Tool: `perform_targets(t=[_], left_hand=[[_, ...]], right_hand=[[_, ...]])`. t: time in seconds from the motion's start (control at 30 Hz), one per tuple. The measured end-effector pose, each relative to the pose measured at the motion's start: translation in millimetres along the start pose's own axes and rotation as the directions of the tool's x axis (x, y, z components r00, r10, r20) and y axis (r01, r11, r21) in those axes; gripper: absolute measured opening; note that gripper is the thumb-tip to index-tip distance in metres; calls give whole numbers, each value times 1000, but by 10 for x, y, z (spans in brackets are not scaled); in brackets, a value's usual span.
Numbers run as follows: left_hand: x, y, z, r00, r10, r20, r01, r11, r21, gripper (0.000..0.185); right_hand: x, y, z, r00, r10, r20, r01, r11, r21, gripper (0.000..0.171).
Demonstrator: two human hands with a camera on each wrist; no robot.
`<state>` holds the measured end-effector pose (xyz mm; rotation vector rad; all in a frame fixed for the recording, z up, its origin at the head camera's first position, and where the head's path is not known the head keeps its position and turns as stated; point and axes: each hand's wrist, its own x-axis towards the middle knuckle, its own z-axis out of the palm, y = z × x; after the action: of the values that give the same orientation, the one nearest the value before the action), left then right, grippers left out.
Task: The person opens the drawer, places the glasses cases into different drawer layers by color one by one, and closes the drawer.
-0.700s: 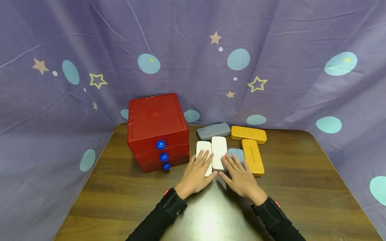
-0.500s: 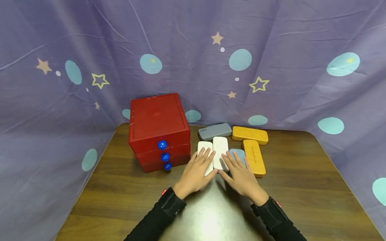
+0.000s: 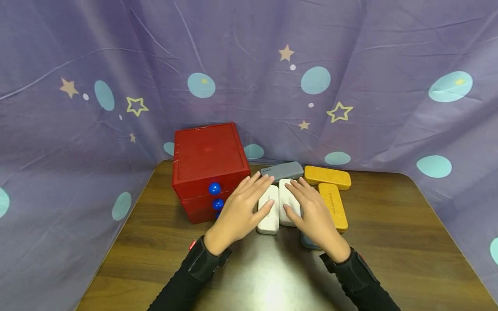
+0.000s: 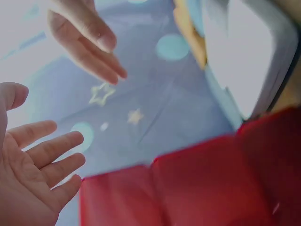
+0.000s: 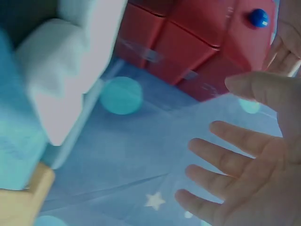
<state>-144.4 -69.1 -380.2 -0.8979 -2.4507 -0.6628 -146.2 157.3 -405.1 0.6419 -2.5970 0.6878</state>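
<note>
Both hands were spread flat with straight fingers, and nothing was gripped. The left hand point(image 3: 237, 211) was held over the left white case point(image 3: 269, 211), just right of the red drawer box point(image 3: 208, 162). The right hand point(image 3: 313, 214) was held over the right white case point(image 3: 288, 199), farther from the box.

Red drawer chest point(image 3: 208, 166) (blue knobs), two orange cases point(image 3: 327, 177), starry curtain point(image 3: 369, 86).
</note>
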Motion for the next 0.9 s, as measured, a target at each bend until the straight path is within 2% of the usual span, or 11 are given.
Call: perform_targets(t=[0.13,0.3,0.43,0.57,0.67,0.73,0.83,0.9], left_hand=[[7,-65,-235,995,19,-101,-16,999,33,52],[-22,-174,-523,979,-13,-202,22,999,42,49],[-64,-293,-741,961,-98,-257,105,994,10,45],[-125,-484,-952,926,-228,-302,213,974,-83,40],[-163,-672,-1103,888,-344,-305,299,936,-185,37],[-178,-810,-1196,865,-423,-271,358,897,-258,37],[-191,-1010,-1303,823,-545,-158,476,815,-331,40],[-194,-1127,-1352,789,-609,-75,553,758,-346,44]], right_hand=[[104,-119,-70,994,-57,-88,61,998,35,51],[223,-290,-118,977,-119,-179,133,989,66,48],[320,-434,-110,957,-173,-232,205,972,117,45],[418,-594,-51,940,-226,-256,272,949,161,45],[484,-724,6,933,-255,-255,305,935,183,44],[527,-803,48,925,-279,-257,330,926,184,42],[579,-899,118,911,-316,-265,366,915,168,41],[608,-953,165,899,-344,-270,393,907,154,40]])
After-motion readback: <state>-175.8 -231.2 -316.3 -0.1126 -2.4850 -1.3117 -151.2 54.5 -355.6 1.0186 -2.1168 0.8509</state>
